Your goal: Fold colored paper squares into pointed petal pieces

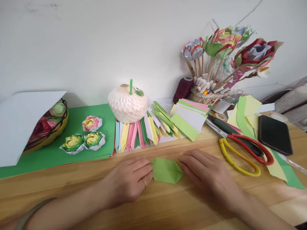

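A small light green sheet of paper (pixel 167 170) lies on the wooden table in front of me, with folded corners at its right end. My left hand (pixel 134 177) grips its left end, fingers curled together; a ring shows on one finger. At the other end, my right hand (pixel 208 175) has its fingers closed on the folded right corner, and both thumbs are hidden. Just behind the paper are several folded colored paper strips (pixel 140 131) and a fanned stack of flat paper pieces (pixel 190 119).
Scissors (pixel 243 140) with red and yellow handles and a black phone (pixel 275 134) lie to the right. Three paper lotus flowers (pixel 92 123) sit on green sheets at left, near a basket (pixel 64 120). A white textured container (pixel 128 104) and paper flowers on sticks (pixel 223 42) stand behind.
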The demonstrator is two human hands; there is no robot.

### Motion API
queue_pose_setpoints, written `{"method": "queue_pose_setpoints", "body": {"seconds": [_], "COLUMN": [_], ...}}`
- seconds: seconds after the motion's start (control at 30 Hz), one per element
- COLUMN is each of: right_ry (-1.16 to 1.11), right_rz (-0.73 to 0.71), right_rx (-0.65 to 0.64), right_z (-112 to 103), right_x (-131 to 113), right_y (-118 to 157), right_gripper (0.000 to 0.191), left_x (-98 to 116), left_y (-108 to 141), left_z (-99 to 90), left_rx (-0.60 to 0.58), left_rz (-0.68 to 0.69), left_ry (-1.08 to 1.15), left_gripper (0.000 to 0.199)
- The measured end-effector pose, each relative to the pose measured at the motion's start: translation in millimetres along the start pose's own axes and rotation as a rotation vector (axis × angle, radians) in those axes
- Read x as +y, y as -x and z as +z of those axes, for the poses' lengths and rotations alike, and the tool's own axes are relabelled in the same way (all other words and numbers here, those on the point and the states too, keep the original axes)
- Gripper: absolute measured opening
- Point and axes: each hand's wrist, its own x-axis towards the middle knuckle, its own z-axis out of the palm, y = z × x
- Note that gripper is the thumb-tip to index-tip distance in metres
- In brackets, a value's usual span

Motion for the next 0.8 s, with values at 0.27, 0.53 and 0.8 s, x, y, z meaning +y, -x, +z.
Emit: {"method": "queue_pose_setpoints", "body": {"seconds": [0.27,0.53,0.8], "right_ry": [-0.116,-0.005,0.001], "right_rz": [0.012,-0.165,-0.175], "right_rx": [-0.081,-0.086,-0.082], "right_z": [7,12,17], "right_x": [-11,3,9], "right_y": [25,-2,-15], "right_gripper": [0.016,0.026,0.022], "left_x": [7,-3,-8], "left_y": [-2,8,7], "left_z": [0.9,6.8,5.8], "left_rx": [-0.059,-0.045,-0.063], "left_rz": [-0.108,-0.144,-0.189], "left_ry": [0.047,-0.062,-0.036], "left_gripper": [0.035,0.019,0.024]}}
